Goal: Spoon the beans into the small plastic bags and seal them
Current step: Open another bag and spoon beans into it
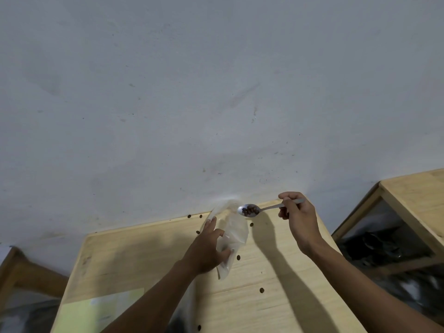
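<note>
A small clear plastic bag is held up off the wooden counter by the left hand, fingers curled about its lower part; a metal spoon is pinched by the right hand, its bowl, loaded with brown beans, level beside the bag's mouth; loose beans are scattered on the counter.

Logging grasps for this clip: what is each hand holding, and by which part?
Right hand pinches the spoon by its handle end; left hand grips the plastic bag along its lower side.
</note>
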`<state>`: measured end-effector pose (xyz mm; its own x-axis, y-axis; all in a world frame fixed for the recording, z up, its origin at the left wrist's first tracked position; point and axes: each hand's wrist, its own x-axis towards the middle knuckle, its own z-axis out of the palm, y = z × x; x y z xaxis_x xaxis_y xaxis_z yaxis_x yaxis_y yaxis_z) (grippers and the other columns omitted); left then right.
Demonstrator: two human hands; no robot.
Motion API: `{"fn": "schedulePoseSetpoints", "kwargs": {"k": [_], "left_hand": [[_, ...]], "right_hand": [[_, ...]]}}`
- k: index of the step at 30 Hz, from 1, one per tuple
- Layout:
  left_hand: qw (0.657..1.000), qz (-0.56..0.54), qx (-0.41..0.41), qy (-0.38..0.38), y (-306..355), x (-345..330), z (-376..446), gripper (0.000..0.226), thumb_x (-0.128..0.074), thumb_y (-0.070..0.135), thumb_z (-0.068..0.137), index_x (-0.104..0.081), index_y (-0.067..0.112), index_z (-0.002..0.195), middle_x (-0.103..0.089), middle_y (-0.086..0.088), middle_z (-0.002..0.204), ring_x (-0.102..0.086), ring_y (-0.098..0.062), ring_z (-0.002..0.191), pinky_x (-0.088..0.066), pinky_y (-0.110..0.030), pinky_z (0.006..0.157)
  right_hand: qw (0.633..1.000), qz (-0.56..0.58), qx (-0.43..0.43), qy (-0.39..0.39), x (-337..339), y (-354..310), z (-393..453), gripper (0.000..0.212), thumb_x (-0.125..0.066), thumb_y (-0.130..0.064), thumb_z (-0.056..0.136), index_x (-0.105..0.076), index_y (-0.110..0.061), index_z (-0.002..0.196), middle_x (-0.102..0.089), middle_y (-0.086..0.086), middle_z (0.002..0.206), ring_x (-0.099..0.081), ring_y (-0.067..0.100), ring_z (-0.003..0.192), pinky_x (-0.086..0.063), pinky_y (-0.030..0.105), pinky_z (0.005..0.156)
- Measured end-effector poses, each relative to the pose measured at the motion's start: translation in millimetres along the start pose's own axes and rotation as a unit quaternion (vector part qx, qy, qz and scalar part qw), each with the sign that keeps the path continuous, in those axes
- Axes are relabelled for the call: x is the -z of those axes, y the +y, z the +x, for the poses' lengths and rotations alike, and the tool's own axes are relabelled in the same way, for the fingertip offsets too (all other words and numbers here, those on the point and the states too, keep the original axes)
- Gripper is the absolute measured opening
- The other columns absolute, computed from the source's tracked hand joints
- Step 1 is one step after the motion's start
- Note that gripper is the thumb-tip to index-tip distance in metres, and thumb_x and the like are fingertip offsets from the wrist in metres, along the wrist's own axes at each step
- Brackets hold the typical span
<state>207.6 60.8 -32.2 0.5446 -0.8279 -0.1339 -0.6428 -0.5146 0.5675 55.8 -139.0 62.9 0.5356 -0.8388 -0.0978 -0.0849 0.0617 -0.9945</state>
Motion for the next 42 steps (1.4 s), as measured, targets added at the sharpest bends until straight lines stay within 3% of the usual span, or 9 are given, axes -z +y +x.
{"fn": "schedulePoseSetpoints", "kwargs": {"k": [5, 8, 11, 15, 18, 23, 26, 31, 42], "left_hand": [[1.000, -0.003, -0.018, 0.007, -1.0, -2.2, -1.7, 0.056, -0.064, 0.048, 0.084, -0.054, 0.014, 0.127, -0.010, -0.011, 0.164, 0.005, -0.019, 0.151, -0.022, -0.041, 0.120], [0.999, 0.015, -0.042, 0.006, 0.0, -3.7, -4.8, 0.067, -0.050, 0.061, 0.079, -0.054, 0.014, 0.127, -0.010, -0.014, 0.163, 0.006, -0.022, 0.151, -0.024, -0.045, 0.120], [0.998, 0.018, -0.056, 0.009, -0.3, -3.7, -8.0, 0.053, -0.057, 0.052, 0.085, -0.056, 0.014, 0.122, -0.010, -0.014, 0.163, 0.005, -0.023, 0.151, -0.027, -0.044, 0.118], [0.998, 0.004, -0.060, 0.014, -1.6, -1.8, -14.3, 0.043, -0.060, 0.045, 0.086, -0.057, 0.014, 0.115, -0.008, -0.009, 0.164, 0.009, -0.013, 0.149, -0.027, -0.030, 0.114], [0.997, -0.006, -0.076, 0.033, -2.1, -3.4, -17.3, 0.040, -0.060, 0.043, 0.086, -0.058, 0.014, 0.114, -0.006, -0.007, 0.164, 0.015, -0.003, 0.146, -0.019, -0.020, 0.112], [0.988, -0.034, -0.131, 0.077, 15.0, 6.1, -23.4, 0.034, -0.063, 0.040, 0.088, -0.059, 0.013, 0.107, -0.002, 0.007, 0.161, 0.012, 0.003, 0.147, -0.028, -0.028, 0.116], [0.975, -0.040, -0.179, 0.128, 25.9, 12.2, -28.2, 0.035, -0.068, 0.035, 0.086, -0.061, 0.013, 0.113, -0.010, 0.006, 0.162, -0.003, -0.005, 0.150, -0.028, -0.019, 0.114], [0.959, -0.067, -0.201, 0.188, 24.2, 19.5, -31.8, 0.040, -0.072, 0.026, 0.083, -0.048, 0.022, 0.115, -0.024, -0.008, 0.161, -0.020, -0.009, 0.149, -0.035, -0.017, 0.109], [0.955, -0.093, -0.188, 0.209, 26.5, 20.2, -35.9, 0.054, -0.069, 0.028, 0.083, -0.033, 0.044, 0.121, -0.018, -0.006, 0.162, -0.024, -0.023, 0.148, -0.053, -0.046, 0.095]], "right_hand": [[0.989, -0.105, 0.070, -0.071, -4.2, -1.1, -13.5, 0.020, -0.048, -0.011, 0.099, -0.065, -0.021, 0.094, -0.058, -0.001, 0.075, -0.055, 0.014, 0.067, -0.046, 0.030, 0.072], [0.946, -0.202, 0.170, -0.186, -6.4, -1.7, -22.5, 0.025, -0.051, -0.011, 0.099, -0.070, -0.027, 0.099, -0.060, -0.003, 0.091, -0.060, 0.008, 0.081, -0.045, 0.019, 0.072], [0.918, -0.217, 0.200, -0.264, -0.2, -2.5, -22.0, 0.027, -0.052, -0.007, 0.099, -0.073, -0.024, 0.102, -0.057, -0.001, 0.095, -0.058, 0.012, 0.085, -0.046, 0.019, 0.074], [0.978, -0.096, 0.114, -0.144, 14.2, -4.6, -11.2, 0.023, -0.051, -0.006, 0.099, -0.071, -0.018, 0.098, -0.064, -0.010, 0.082, -0.056, 0.014, 0.069, -0.046, 0.022, 0.070], [1.000, -0.009, 0.015, -0.014, 7.4, 6.3, -2.2, 0.023, -0.047, -0.007, 0.100, -0.069, -0.011, 0.098, -0.057, 0.004, 0.074, -0.051, 0.019, 0.063, -0.046, 0.030, 0.066], [0.974, 0.107, -0.199, 0.034, -31.7, 30.4, 0.2, 0.023, -0.042, -0.002, 0.099, -0.064, 0.002, 0.109, -0.051, 0.011, 0.068, -0.050, 0.021, 0.057, -0.045, 0.031, 0.058], [0.943, 0.185, -0.272, 0.041, -51.5, 30.0, 2.4, 0.023, -0.040, 0.001, 0.099, -0.059, -0.001, 0.112, -0.047, 0.010, 0.066, -0.046, 0.021, 0.054, -0.042, 0.029, 0.055], [0.925, 0.215, -0.286, 0.125, -68.1, 25.3, 9.2, 0.021, -0.042, -0.003, 0.099, -0.061, -0.008, 0.105, -0.051, 0.011, 0.071, -0.048, 0.020, 0.053, -0.045, 0.028, 0.055], [0.968, 0.134, -0.202, 0.060, -63.1, 28.3, 2.1, 0.025, -0.039, -0.003, 0.098, -0.063, -0.010, 0.099, -0.054, 0.009, 0.062, -0.052, 0.021, 0.059, -0.047, 0.030, 0.062]]}}
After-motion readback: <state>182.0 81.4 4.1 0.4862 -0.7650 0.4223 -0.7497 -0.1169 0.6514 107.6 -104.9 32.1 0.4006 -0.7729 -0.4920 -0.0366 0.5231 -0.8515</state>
